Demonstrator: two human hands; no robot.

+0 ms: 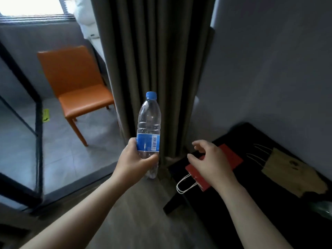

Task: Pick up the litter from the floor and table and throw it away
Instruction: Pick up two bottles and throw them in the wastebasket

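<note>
My left hand (137, 159) grips the lower half of a clear plastic bottle (149, 121) with a blue cap and blue label, holding it upright in front of the curtain. My right hand (211, 159) hovers with loosely spread fingers over a flat red paper bag (231, 156) with white cord handles, which lies on the black table (251, 133) at the right. Whether the hand touches the bag I cannot tell. A brown paper bag (291, 175) lies flat on the same table further right.
A grey-brown curtain (154, 51) hangs straight ahead beside a grey wall (269, 60). An orange chair (79, 87) stands on the tiled floor at the left, behind a black-framed glass partition (37, 141). Something clear and shiny (323, 207) shows at the table's right edge.
</note>
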